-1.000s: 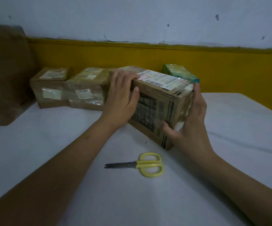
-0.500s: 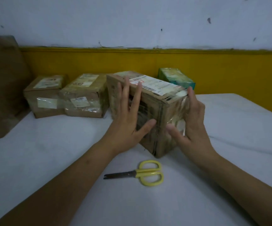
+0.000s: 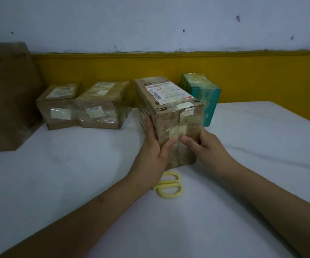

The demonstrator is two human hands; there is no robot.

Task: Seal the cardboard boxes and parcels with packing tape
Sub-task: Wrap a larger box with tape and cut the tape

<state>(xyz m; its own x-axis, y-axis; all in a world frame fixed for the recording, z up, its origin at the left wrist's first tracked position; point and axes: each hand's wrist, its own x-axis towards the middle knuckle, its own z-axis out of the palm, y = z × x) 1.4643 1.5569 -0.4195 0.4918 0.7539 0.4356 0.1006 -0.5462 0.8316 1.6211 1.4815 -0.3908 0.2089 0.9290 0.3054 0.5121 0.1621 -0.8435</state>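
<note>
— Where's the box?
— On head view I see the taped box (image 3: 171, 116) just behind the yellow scissors (image 3: 170, 188), low over the surface (image 3: 57, 183).
— Fingers?
— Left hand (image 3: 151, 148) and right hand (image 3: 207, 146) clasp its sides, thumbs on the front.

Long brown cardboard box (image 3: 169, 116), end-on to the viewer, white shipping label (image 3: 166, 93) on top, wrinkled clear packing tape (image 3: 187, 125) over the near end and down its centre seam. Gripped at that end by left hand (image 3: 154, 151) and right hand (image 3: 208, 146). Behind left, two smaller taped parcels side by side: left rear box (image 3: 59, 108), middle rear box (image 3: 102, 107). Behind right, tape-wrapped teal box (image 3: 204, 95).
</note>
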